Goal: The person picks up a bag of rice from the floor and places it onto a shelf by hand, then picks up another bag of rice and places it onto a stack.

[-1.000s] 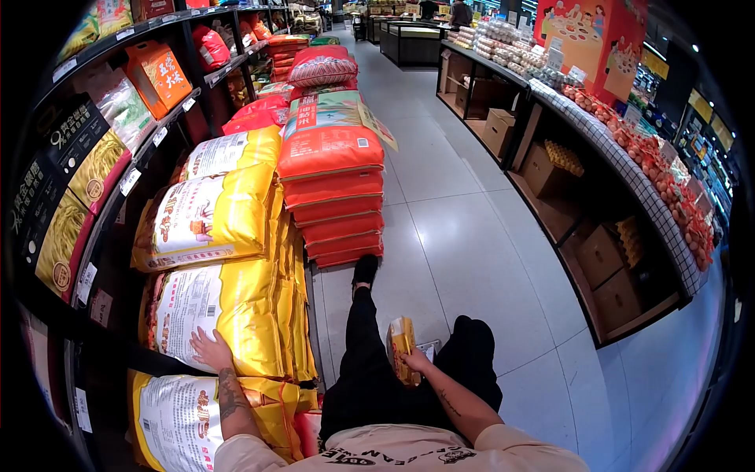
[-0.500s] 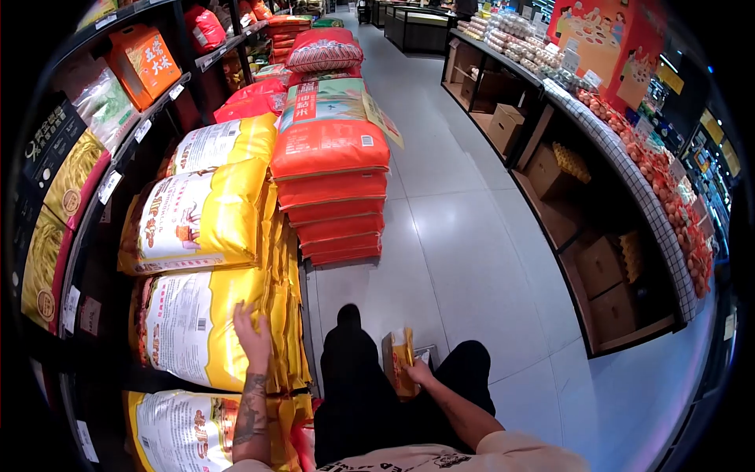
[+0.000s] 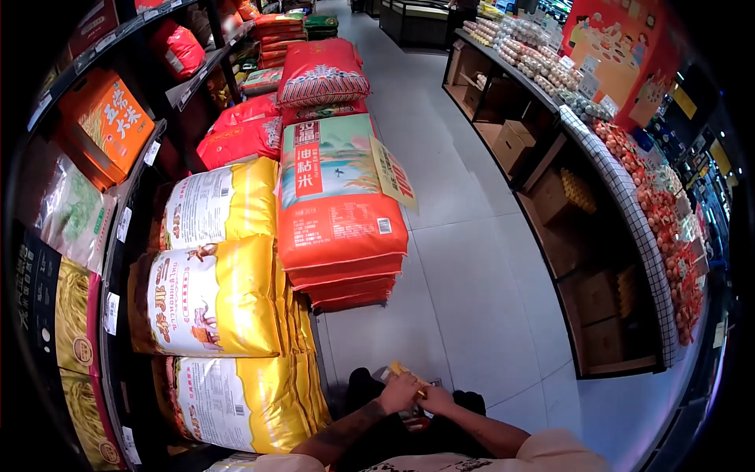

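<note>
Low in front of my body, my left hand and my right hand are close together on a small yellow-and-brown package. My right hand is closed on its right side. The fingers of my left hand curl over its near part and hide much of it; what is printed on it is too small to read. To the left of my hands stand stacks of yellow-and-white rice sacks, apart from both hands. A pile of red rice sacks with a green scenic label stands ahead.
Shelving along the left carries an orange rice box and bagged noodles. A yellow price card juts from the red pile over the grey floor. On the right, a counter with a checked cloth holds eggs and netted goods.
My left hand has moved from beside the yellow sacks over to the package and grips it with my right hand. The view has shifted, so the shelves and sacks sit lower.
</note>
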`<control>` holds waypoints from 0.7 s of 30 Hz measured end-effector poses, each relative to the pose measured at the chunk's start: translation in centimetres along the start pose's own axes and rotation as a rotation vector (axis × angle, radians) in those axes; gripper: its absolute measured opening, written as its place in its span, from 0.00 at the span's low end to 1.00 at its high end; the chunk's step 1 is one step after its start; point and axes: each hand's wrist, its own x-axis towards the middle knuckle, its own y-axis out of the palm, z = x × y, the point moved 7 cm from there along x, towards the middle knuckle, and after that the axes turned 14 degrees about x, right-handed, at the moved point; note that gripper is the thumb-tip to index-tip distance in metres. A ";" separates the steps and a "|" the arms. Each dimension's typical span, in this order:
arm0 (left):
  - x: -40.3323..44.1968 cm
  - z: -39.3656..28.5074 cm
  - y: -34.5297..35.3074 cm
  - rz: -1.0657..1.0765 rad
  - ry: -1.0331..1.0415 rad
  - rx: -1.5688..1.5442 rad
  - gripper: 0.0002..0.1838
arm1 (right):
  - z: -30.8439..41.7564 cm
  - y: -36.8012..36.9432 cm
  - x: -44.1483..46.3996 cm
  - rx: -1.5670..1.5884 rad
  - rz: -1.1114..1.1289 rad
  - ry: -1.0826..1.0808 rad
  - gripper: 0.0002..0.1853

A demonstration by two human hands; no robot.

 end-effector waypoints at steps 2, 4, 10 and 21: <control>0.2 0.7 -1.6 0.121 -0.187 0.136 0.12 | 4.1 -2.7 -1.4 -0.089 0.064 -0.001 0.20; 1.0 1.4 -4.7 0.132 -0.309 0.371 0.10 | 7.3 -4.4 -1.5 -0.110 0.075 -0.040 0.17; 5.6 2.4 -12.4 0.227 0.053 0.321 0.11 | 15.9 -12.5 -2.4 -0.148 0.070 -0.116 0.14; 18.6 5.3 -26.6 0.296 -0.004 0.049 0.10 | 20.7 -38.4 -1.4 0.314 -0.509 -0.642 0.11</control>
